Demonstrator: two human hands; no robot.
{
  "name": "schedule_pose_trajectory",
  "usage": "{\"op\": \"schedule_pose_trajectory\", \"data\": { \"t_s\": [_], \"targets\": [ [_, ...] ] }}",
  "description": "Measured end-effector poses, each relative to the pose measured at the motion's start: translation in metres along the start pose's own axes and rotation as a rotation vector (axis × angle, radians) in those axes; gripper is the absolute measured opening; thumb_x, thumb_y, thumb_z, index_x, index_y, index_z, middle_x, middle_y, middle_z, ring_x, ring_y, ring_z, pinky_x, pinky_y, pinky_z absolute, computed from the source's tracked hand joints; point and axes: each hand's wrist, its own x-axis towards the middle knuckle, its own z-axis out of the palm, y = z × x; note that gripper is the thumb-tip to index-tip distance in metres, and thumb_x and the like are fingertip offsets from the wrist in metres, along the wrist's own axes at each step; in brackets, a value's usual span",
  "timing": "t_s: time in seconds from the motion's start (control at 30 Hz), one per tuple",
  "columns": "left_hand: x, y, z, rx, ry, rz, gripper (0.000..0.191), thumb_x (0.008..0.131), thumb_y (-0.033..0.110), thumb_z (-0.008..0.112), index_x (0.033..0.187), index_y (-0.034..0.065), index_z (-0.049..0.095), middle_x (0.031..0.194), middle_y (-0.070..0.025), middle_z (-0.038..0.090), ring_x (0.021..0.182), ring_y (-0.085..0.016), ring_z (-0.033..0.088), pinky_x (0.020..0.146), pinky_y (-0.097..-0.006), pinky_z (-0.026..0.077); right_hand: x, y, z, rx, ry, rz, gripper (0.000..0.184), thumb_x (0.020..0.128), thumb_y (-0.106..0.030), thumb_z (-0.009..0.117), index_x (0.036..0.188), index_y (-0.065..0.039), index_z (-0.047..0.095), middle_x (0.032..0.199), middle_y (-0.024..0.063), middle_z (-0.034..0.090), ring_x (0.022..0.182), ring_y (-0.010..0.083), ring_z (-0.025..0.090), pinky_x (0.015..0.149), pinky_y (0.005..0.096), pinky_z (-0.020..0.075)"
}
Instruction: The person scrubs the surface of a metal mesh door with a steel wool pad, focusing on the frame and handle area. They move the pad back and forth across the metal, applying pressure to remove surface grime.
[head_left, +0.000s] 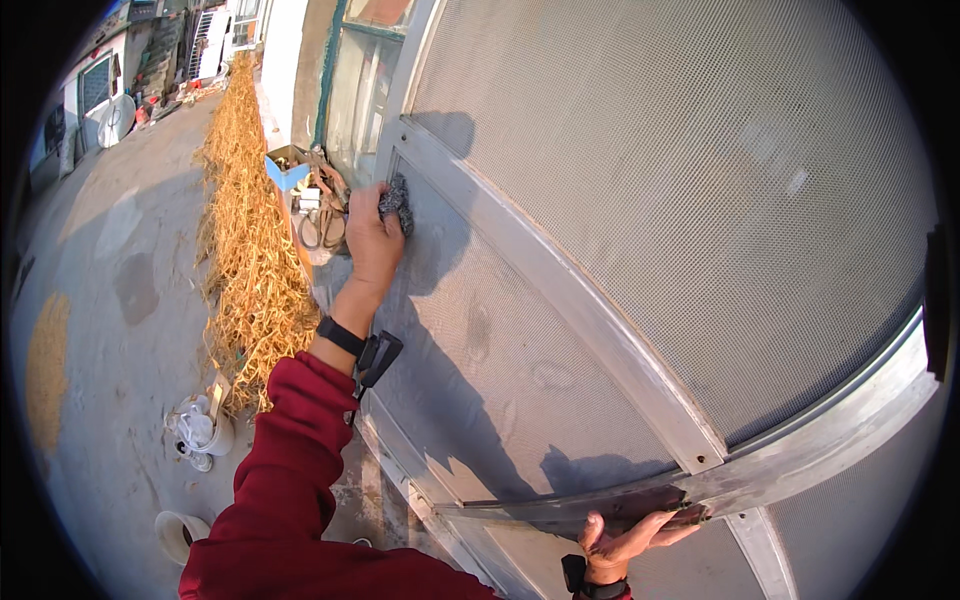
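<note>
My left hand (373, 236) pinches a dark grey scouring pad, seemingly steel wool (397, 204), at the frame edge of a metal screen door (547, 251). Fine mesh (637, 187) fills the panels on both sides of the door's crossbar. Lower right, my right hand (626, 541) has its fingers extended and thumb apart, with the fingertips at the shiny metal stile (810, 454). Nothing is visible in that hand. A shadow of my arm and head falls across the mesh. Each wrist wears a black strap with a device.
Left of the door, a ledge holds a blue open box (287, 174) and tangled brown straps (328, 202). Dried straw-like stalks (251, 255) lie along the wall. A white bucket with plastic bags (206, 427) and another white bucket (180, 536) stand on the concrete ground (135, 360).
</note>
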Motion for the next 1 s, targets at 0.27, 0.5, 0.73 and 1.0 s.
{"op": "schedule_pose_trajectory", "data": {
  "t_s": [0.27,0.5,0.73,1.0],
  "targets": [
    [-0.144,0.103,-0.009,-0.380,-0.172,0.001,0.037,0.076,-0.006,0.061,0.112,-0.0009,0.061,0.098,-0.0180,0.060,0.085,-0.038,0.061,0.071,-0.0423,0.052,0.002,0.000,0.002,0.019,0.043,0.000,0.089,0.096,-0.055,0.050,0.160,-0.004,0.016,0.162,0.0332,-0.008,0.150,0.0533,-0.003,0.117,0.0695,0.0075],
    [-0.203,0.142,-0.042,-0.494,-0.499,0.316,0.037,0.065,0.000,0.072,0.101,0.0036,0.069,0.096,-0.0127,0.059,0.079,-0.028,0.062,0.064,-0.0392,0.054,-0.005,0.005,0.003,-0.046,0.030,-0.001,0.087,0.099,-0.057,0.046,0.161,-0.006,0.014,0.164,0.0313,0.007,0.149,0.0563,-0.001,0.115,0.0728,0.0051],
    [-0.097,0.052,-0.008,-0.145,-0.050,-0.170,0.049,0.064,-0.013,0.058,0.111,0.0008,0.061,0.101,-0.0180,0.059,0.087,-0.037,0.061,0.073,-0.0402,0.053,-0.002,0.004,0.007,-0.045,0.064,0.009,0.091,0.097,-0.062,0.044,0.161,-0.006,0.013,0.163,0.0327,0.000,0.150,0.0548,0.002,0.116,0.0710,0.0066],
    [-0.163,0.121,-0.043,-0.473,-0.430,0.415,0.027,0.070,0.003,0.072,0.096,0.0039,0.069,0.091,-0.0111,0.059,0.072,-0.024,0.060,0.058,-0.0340,0.052,-0.006,0.006,0.005,-0.055,0.041,0.035,0.091,0.097,-0.059,0.049,0.162,-0.007,0.010,0.162,0.0331,-0.010,0.150,0.0534,-0.004,0.116,0.0699,0.0087]
  ]
}}
